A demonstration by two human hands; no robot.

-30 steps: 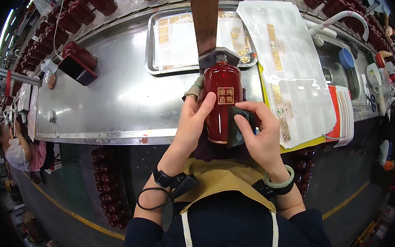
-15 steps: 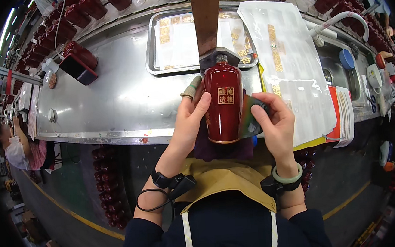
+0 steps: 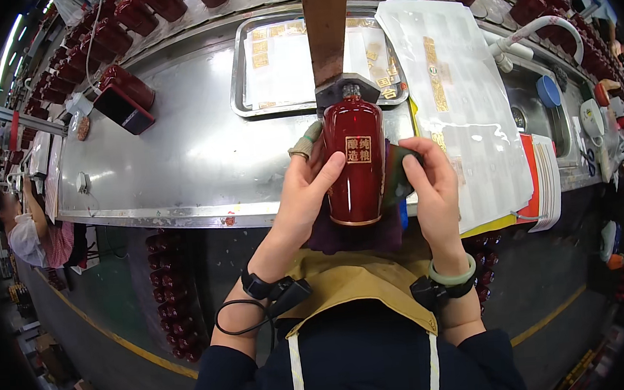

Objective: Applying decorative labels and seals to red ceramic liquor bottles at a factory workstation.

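Note:
A glossy dark red bottle (image 3: 358, 195) with a square gold label lies in front of me, its neck toward a dark holder (image 3: 341, 86) on a brown upright bar. My left hand (image 3: 303, 188) grips the bottle's left side, thumb laid on its front; one finger wears a greenish finger cover (image 3: 306, 142). Between the thumb and fingers of my right hand (image 3: 435, 178) is a thin dark flexible scraper-like piece (image 3: 396, 176), set against the bottle's right side. Part of that piece is hidden by my fingers. Dark purple cloth (image 3: 345, 238) lies under the bottle.
Behind the bottle, a metal tray (image 3: 235, 80) holds gold decal sheets. Plastic-covered sheets (image 3: 467, 117) lie right, before a sink with a white faucet (image 3: 555, 23) and blue bowl (image 3: 547, 92). A phone (image 3: 124, 111) leans on a red bottle at left. More red bottles line the back.
My right hand has shifted slightly left and up with the dark piece. My left thumb lies a little farther over the bottle. The bottles along the back have moved right.

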